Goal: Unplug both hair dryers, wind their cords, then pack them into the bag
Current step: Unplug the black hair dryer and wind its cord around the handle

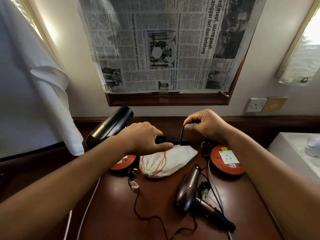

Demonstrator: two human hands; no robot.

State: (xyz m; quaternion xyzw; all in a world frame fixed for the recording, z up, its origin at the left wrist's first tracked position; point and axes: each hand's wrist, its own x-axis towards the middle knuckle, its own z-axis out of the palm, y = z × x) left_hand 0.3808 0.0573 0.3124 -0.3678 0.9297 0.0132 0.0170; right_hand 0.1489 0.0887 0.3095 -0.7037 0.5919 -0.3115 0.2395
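While both arms reach forward over the dark brown wooden desk (155, 205), we record items from left to right. At far left we note a white cloth (34, 84) hanging beside the wall. Next, the black hair dryer (109, 127) is lifted above the desk, its barrel pointing up and away toward the wall. The left hand (143, 137) grips its handle, fingers curled round it, with the ribbed black strain relief (173, 140) projecting to the right. Below that hand we see a round orange extension reel (123, 163), partly hidden, with a black plug (132, 171) lying just in front of it. At centre, the white drawstring cloth bag (166, 161) with an orange cord lies on its side on the desk, apparently closed. A thin black cord (147, 215) trails loose across the desk in front. The right hand (207, 127) pinches a loop of the black dryer's cord (181, 132) just above the strain relief. Right of centre, the bronze-brown hair dryer (188, 187) lies on the desk, handle toward us. Beside it sits a second orange extension reel (226, 160) with a white socket face. On the wall at right we observe a white wall socket (254, 104).
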